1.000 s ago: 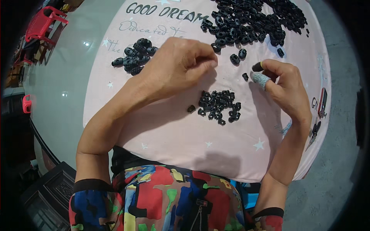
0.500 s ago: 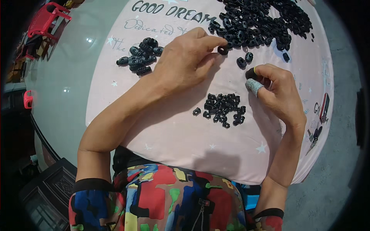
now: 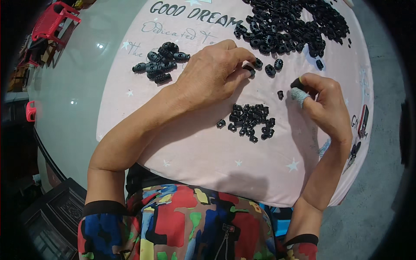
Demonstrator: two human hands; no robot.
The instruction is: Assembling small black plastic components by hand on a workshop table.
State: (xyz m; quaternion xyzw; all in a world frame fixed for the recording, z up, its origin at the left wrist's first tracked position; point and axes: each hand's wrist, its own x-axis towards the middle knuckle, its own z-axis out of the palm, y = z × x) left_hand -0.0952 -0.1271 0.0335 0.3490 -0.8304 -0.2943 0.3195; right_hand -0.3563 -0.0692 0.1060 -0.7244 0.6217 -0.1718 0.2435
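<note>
Pink cloth (image 3: 208,147): my left hand (image 3: 212,78) pinches a black toggle (image 3: 250,70); right hand (image 3: 325,106), beside it, grips another black piece (image 3: 297,82).

We can't see most of the small black plastic piece (image 3: 249,69) pinched in the left hand (image 3: 212,78); fingertips cover it. Same with the right hand (image 3: 325,104): the dark bit (image 3: 296,82) at its taped fingertip is mostly hidden, shape unclear. The big heap of black plastic parts (image 3: 294,24) runs off the top edge. The pink printed cloth (image 3: 208,143) is cut off at the top too, and its right edge bends into blur. The red plastic stool (image 3: 54,19), upper left, is partly cropped.
</note>
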